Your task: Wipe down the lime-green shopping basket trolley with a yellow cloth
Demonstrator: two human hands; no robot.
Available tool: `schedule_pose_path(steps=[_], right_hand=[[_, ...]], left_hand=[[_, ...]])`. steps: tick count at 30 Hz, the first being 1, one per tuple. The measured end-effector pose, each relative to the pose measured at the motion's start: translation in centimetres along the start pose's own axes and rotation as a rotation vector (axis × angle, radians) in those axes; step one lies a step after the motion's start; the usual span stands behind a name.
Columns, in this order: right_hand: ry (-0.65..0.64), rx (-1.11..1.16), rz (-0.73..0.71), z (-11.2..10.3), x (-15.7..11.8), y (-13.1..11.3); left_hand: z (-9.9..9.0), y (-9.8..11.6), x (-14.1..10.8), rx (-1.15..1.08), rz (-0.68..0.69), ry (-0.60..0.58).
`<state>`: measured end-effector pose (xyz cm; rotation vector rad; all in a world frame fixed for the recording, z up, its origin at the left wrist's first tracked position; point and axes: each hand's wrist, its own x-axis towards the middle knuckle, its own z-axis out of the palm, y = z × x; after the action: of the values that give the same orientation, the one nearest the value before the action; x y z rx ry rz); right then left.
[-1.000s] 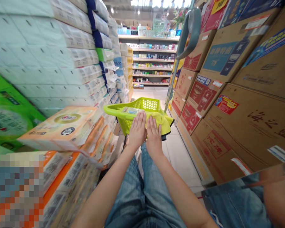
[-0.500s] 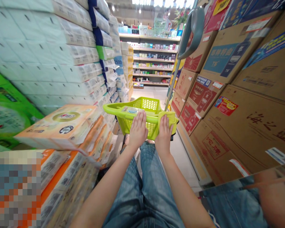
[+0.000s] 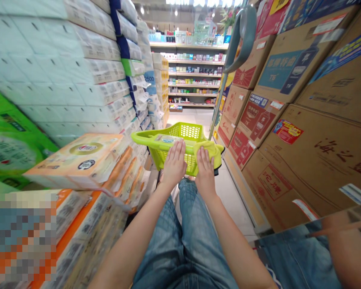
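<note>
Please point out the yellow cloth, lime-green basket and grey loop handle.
Yellow cloth [image 3: 215,150], head view: its right part.
Lime-green basket [image 3: 159,155], head view: near wall's left part.
Grey loop handle [image 3: 250,33], head view: right side of the loop.

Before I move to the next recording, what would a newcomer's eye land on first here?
The bright yellow-green basket in the middle, with the left hand at its near rim and the right hand on a yellow cloth beside it. Next, the tall stack of pale packs at upper left and brown cartons piled along the right.
</note>
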<state>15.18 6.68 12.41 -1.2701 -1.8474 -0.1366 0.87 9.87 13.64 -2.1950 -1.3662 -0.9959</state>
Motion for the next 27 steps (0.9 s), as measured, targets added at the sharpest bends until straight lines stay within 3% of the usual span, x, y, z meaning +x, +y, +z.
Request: schedule_pose_path(steps=[3, 6, 9, 14, 17, 23, 27], right_hand=[[0.099, 0.071, 0.061, -0.3, 0.5, 2.1], [0.159, 0.092, 0.12, 0.0, 1.3, 2.5], [0.161, 0.05, 0.172, 1.1, 1.5, 0.6], [0.023, 0.004, 0.116, 3.2, 1.4, -4.1], [-0.02, 0.007, 0.072, 3.3, 1.2, -4.7], [-0.006, 0.057, 0.038, 1.1, -0.3, -1.4], [0.104, 0.227, 0.108, -1.0, 1.5, 2.1]], left_hand=[[0.0, 0.2, 0.1, -0.006, -0.009, 0.003], [0.1, 0.5, 0.2, -0.02, -0.022, 0.006], [0.1, 0.6, 0.2, -0.024, -0.025, 0.009], [0.3, 0.1, 0.1, -0.009, -0.024, -0.009], [0.2, -0.3, 0.0, 0.004, -0.008, -0.021], [-0.4, 0.1, 0.1, -0.032, 0.006, -0.019], [-0.1, 0.2, 0.2, -0.03, 0.0, -0.002]])
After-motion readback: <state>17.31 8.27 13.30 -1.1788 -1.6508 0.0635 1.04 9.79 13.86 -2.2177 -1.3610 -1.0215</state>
